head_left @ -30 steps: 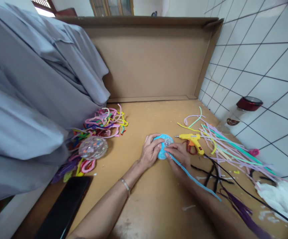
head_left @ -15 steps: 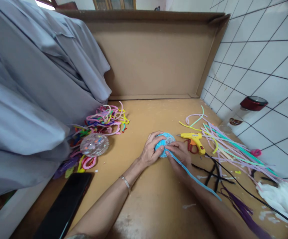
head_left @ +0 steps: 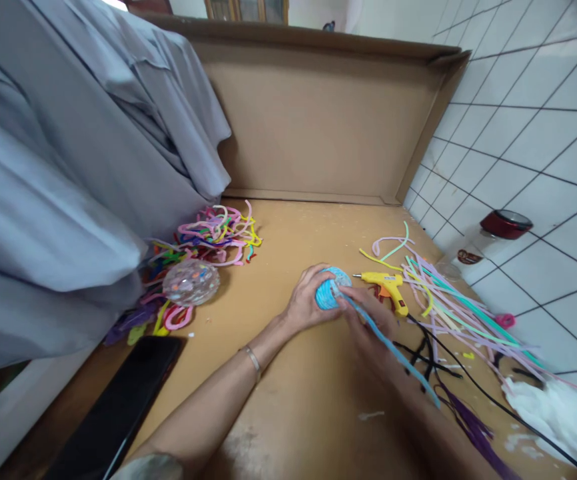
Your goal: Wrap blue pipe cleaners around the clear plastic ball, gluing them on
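My left hand (head_left: 304,297) is wrapped round a small clear round piece (head_left: 326,293) coiled with light blue pipe cleaner. From its near right side, the loose blue pipe cleaner (head_left: 402,359) trails down over my right forearm. My right hand (head_left: 368,323), smeared by motion, pinches that strand close to the coil; part of its fingers is hidden. Just right of the hands lies a yellow glue gun (head_left: 388,285), its nozzle pointing left toward the wrapped piece.
On the left are a clear dome (head_left: 191,282), tangled coloured pipe cleaners (head_left: 218,233) and a black phone (head_left: 118,407). Straight pastel pipe cleaners (head_left: 468,300), a red-lidded jar (head_left: 503,227) and white stuffing (head_left: 553,413) are on the right. A cardboard panel (head_left: 318,120) stands behind.
The wrapped piece has turned in my left hand, showing more blue coils. My right hand has shifted slightly right and down along the strand. The view has tilted a little.
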{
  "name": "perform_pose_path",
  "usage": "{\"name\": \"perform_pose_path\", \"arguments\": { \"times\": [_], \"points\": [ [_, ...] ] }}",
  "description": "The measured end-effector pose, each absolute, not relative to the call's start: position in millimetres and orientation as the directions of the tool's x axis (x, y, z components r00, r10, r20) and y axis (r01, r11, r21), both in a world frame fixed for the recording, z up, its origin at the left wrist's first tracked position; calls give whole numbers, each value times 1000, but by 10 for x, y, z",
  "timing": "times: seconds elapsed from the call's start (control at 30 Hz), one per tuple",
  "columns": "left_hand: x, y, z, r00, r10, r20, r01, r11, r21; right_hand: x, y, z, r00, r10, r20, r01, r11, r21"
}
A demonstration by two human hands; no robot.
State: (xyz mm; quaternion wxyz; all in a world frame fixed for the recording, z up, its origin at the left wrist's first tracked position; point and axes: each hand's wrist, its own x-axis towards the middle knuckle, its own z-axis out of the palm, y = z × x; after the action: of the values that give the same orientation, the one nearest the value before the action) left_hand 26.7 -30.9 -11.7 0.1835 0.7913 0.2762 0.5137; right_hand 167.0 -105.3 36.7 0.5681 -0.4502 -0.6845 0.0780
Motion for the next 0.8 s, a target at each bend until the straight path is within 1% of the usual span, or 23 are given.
{"name": "perform_pose_path", "arguments": {
  "times": [0.03, 0.07, 0.13, 0.33, 0.4, 0.47, 0.53, 0.63, 0.67, 0.73, 0.77, 0.8],
  "points": [
    [277, -310, -110, 310, 629, 713, 247, -778, 578, 1668, -1056, 448, 74, 715, 695, 509, 572, -643],
    [285, -311, -103, 301, 632, 713, 249, -775, 582, 1661, -1050, 528, 89, 698, 710, 483, 594, -644],
    [297, -314, -88, 291, 637, 714, 254, -771, 584, 1635, -1010, 667, 103, 709, 698, 452, 592, -667],
    [317, -312, -63, 261, 620, 740, 220, -784, 580, 1439, -772, 907, 192, 677, 710, 495, 558, -666],
    [323, -290, -72, 250, 634, 732, 205, -773, 600, 1325, -722, 946, 208, 685, 698, 470, 556, -685],
    [324, -259, -94, 223, 688, 691, 201, -725, 658, 1209, -713, 965, 158, 719, 677, 437, 564, -701],
    [316, -227, -118, 150, 785, 602, 191, -620, 761, 1136, -728, 956, 59, 720, 691, 450, 599, -662],
    [284, -197, -135, 45, 848, 528, 109, -529, 842, 1216, -733, 865, -31, 659, 751, 573, 628, -527],
    [270, -193, -132, 38, 864, 502, 91, -503, 859, 1306, -723, 813, -28, 638, 770, 637, 605, -478],
    [241, -191, -115, 50, 920, 388, 39, -390, 920, 1559, -694, 694, 6, 647, 763, 795, 459, -396],
    [229, -190, -104, 46, 944, 328, 19, -329, 944, 1704, -680, 634, 52, 669, 742, 872, 331, -360],
    [218, -189, -93, 37, 960, 279, 0, -279, 960, 1846, -670, 577, 102, 715, 691, 934, 170, -314]
  ]
}}
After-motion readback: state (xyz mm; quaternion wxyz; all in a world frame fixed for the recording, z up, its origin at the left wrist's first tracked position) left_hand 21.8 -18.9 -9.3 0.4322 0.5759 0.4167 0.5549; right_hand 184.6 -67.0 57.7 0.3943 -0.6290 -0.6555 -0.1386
